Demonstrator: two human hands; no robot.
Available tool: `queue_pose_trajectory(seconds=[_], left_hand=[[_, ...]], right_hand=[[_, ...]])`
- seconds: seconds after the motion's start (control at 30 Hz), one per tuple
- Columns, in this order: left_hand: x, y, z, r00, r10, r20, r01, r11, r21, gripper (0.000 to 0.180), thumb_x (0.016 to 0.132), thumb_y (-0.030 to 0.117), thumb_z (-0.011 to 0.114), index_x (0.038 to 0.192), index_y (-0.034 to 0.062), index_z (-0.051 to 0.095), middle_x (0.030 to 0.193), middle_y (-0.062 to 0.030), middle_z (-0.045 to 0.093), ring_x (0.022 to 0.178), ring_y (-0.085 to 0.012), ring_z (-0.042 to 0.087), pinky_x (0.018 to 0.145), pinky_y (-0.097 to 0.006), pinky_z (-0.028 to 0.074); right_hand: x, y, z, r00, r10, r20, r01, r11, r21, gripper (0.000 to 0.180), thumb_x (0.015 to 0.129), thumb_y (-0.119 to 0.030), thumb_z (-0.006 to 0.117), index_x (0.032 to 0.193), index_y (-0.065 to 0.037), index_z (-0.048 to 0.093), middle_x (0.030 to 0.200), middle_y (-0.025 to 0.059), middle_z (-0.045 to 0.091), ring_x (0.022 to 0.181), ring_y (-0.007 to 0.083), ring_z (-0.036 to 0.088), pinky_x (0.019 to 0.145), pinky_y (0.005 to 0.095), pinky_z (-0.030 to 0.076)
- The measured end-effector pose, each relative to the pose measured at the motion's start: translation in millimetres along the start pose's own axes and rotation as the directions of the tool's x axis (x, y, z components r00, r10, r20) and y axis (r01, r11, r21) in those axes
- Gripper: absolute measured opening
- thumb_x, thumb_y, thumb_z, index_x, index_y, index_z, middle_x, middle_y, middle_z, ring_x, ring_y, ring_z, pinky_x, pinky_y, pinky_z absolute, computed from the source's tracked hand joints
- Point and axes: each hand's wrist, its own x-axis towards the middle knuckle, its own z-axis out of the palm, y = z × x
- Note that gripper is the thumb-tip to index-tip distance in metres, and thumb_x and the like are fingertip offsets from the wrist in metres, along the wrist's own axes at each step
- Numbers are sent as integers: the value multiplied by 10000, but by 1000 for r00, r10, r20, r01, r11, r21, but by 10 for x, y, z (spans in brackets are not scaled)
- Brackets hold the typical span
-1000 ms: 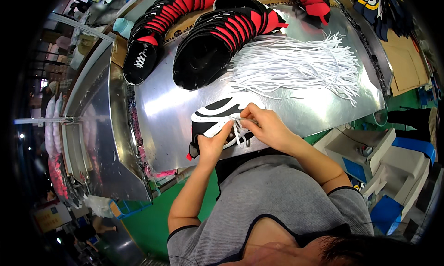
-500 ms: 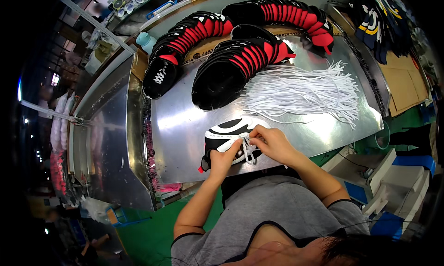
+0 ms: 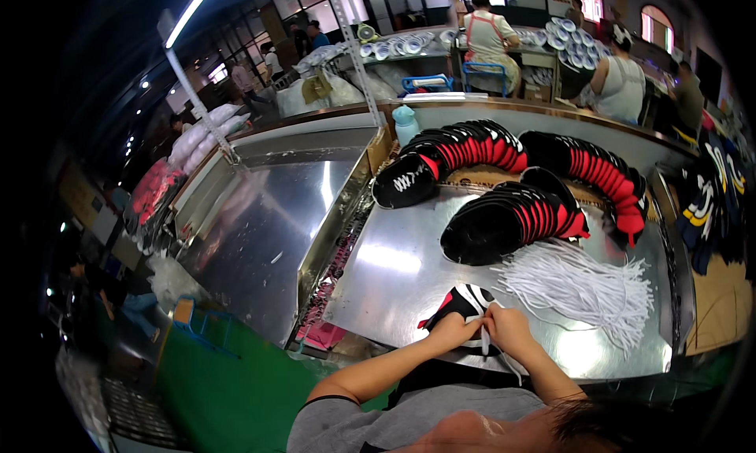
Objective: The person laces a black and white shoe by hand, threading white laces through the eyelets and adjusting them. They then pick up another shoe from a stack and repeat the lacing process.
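A black, white and red shoe upper (image 3: 466,298) lies at the near edge of the metal tabletop, partly covered by my hands. My left hand (image 3: 453,332) is closed on its near side, thumb toward the lacing. Right beside it, my right hand (image 3: 509,329) pinches a white shoelace (image 3: 485,343), whose loose end hangs over the table edge. The two hands meet at the fingertips, so the exact grip is partly hidden. Beyond them lies a bundle of loose white shoelaces (image 3: 579,288), with a curved stack of black and red shoe uppers (image 3: 512,221) behind it.
More stacked uppers curve along the back, one row at left (image 3: 465,150) and another at right (image 3: 591,170). A light blue bottle (image 3: 405,126) stands behind them. A lower metal surface (image 3: 252,232) adjoins on the left. Several people work at tables farther back.
The view has tilted up and swung left, bringing more of the room in. My hands have come together over the shoe upper, which now shows less between them.
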Motion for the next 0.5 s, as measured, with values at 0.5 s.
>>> queue_pose_trajectory(seconds=[0.5], left_hand=[[113,452,-304,966,-29,256,120,930,-346,200,846,108,738,1011,-2,709,900,-46,716,770,-127,658,711,-282,529]], right_hand=[[60,226,351,936,184,-301,18,827,562,139,962,-134,577,994,-1,601,793,145,672,706,242,666,651,336,500]])
